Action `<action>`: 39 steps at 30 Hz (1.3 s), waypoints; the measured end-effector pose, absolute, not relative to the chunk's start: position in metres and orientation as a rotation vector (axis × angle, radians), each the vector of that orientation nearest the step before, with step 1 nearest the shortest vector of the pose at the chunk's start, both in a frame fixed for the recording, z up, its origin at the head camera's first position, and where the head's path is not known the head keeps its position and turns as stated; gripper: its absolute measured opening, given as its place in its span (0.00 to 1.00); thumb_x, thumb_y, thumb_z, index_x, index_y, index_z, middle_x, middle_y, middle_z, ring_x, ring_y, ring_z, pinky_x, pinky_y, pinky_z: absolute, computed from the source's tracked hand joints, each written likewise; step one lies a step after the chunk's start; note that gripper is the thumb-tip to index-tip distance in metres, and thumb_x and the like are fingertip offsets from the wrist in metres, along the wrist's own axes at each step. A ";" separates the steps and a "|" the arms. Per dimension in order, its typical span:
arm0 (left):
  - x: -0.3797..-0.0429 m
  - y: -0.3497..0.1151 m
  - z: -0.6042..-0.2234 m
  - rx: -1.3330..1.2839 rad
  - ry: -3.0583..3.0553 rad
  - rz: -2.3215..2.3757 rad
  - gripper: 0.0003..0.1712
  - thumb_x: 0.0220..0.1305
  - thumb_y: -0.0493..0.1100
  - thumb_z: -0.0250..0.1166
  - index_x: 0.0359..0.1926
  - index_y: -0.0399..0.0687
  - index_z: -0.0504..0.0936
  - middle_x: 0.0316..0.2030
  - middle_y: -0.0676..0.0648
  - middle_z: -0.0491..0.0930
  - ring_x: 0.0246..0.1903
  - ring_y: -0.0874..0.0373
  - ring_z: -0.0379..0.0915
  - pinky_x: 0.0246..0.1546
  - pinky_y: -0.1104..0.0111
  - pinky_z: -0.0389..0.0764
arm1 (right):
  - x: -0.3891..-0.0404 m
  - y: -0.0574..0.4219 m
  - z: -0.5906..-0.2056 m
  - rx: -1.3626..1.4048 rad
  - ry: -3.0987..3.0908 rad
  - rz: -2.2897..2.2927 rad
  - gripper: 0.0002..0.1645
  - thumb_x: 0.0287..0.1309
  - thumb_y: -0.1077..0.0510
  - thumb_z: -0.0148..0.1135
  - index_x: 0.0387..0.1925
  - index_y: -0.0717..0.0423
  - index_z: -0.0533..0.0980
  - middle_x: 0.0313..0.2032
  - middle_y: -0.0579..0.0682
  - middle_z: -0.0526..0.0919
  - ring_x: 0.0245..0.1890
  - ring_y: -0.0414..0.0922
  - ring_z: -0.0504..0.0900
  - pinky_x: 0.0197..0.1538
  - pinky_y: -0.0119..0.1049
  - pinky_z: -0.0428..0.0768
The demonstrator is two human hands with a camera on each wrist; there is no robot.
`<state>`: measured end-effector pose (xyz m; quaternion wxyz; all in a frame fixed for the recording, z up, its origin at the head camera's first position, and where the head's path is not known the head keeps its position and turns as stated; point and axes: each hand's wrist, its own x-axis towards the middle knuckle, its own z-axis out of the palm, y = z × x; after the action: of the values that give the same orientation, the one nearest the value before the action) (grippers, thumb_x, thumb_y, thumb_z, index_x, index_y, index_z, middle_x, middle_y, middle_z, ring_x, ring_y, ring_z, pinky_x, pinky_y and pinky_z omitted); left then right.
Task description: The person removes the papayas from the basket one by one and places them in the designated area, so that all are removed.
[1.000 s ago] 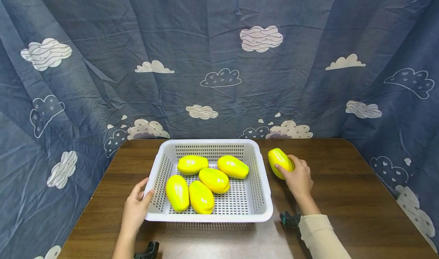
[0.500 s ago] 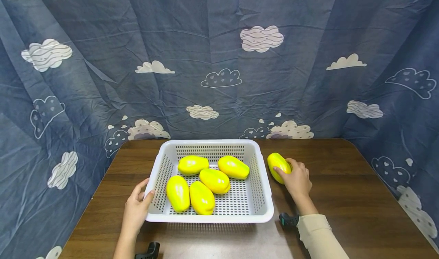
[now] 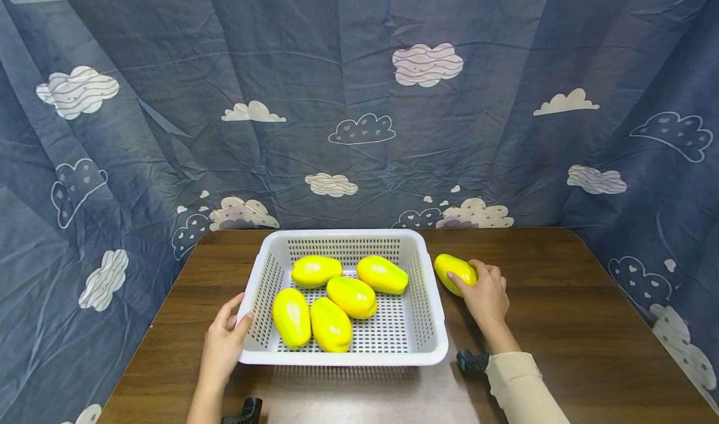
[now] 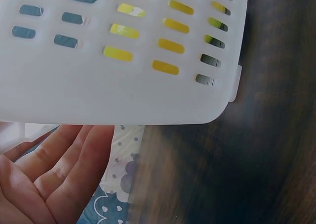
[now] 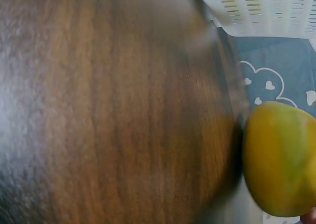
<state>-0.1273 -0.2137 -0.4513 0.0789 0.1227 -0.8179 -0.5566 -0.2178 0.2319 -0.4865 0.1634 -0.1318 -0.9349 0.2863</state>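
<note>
A white plastic basket (image 3: 387, 358) with slotted walls stands on the table, several yellow papayas (image 3: 351, 296) lying in it. At its left side my left hand (image 3: 221, 343) holds the rim, thumb over the edge and fingers on the outside; in the left wrist view those fingers (image 4: 74, 169) pass behind the rim. To the right of the basket, my right hand (image 3: 485, 293) grips another yellow papaya (image 3: 454, 272) with a greenish streak, thumb on its near side. That papaya (image 5: 276, 159) fills the right edge of the right wrist view, where the hand is mostly hidden.
The brown wooden table (image 3: 562, 324) reaches back to a blue curtain (image 3: 359, 162) printed with clouds. Black wrist devices show beside both forearms, one (image 3: 472, 360) near the right sleeve and one (image 3: 246, 410) at the bottom edge.
The papaya in my right hand has come slightly nearer and turned so that its far end points more to the left. My left hand and the basket stay practically where they were.
</note>
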 end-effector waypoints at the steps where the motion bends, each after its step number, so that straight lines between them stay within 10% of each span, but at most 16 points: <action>1: -0.127 -0.214 -0.451 0.367 -2.448 -1.665 0.25 0.62 0.40 0.56 0.61 0.49 0.64 0.40 0.32 0.77 0.32 0.45 0.79 0.25 0.62 0.80 | -0.218 0.232 -0.486 -0.374 -2.661 0.818 0.42 0.45 0.32 0.60 0.55 0.56 0.69 0.51 0.63 0.66 0.47 0.59 0.64 0.36 0.57 0.70; 39: -0.127 -0.215 -0.452 0.349 -2.447 -1.682 0.25 0.63 0.42 0.56 0.61 0.50 0.64 0.41 0.32 0.77 0.34 0.46 0.78 0.26 0.63 0.80 | -0.209 0.219 -0.411 -0.039 -2.232 0.949 0.33 0.41 0.50 0.71 0.50 0.57 0.73 0.49 0.56 0.73 0.48 0.55 0.68 0.46 0.52 0.67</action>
<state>-0.1270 -0.2152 -0.4525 0.0758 0.1164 -0.8161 -0.5610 -0.2090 0.2191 -0.4114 0.3503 -0.0151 -0.8618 0.3666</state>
